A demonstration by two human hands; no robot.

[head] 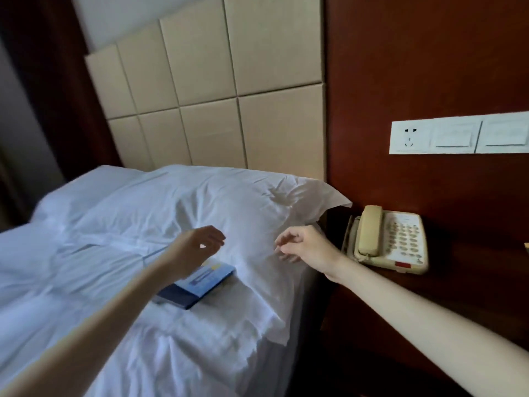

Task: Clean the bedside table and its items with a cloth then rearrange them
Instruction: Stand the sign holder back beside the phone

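Note:
A blue book (197, 285) lies flat on the white bed, just below the pillow (229, 202). My left hand (197, 245) hovers over the book's upper end, fingers loosely curled, holding nothing. My right hand (303, 245) hangs over the pillow's right side near the bed edge, fingers loosely curled and empty. A cream telephone (389, 239) sits on the dark wooden bedside table (472, 282) to the right of my right hand. No cloth is in view.
The padded beige headboard (214, 110) stands behind the pillow. A white socket and switch panel (458, 136) is on the dark wood wall above the telephone. A small yellowish thing (526, 247) shows at the frame's right edge.

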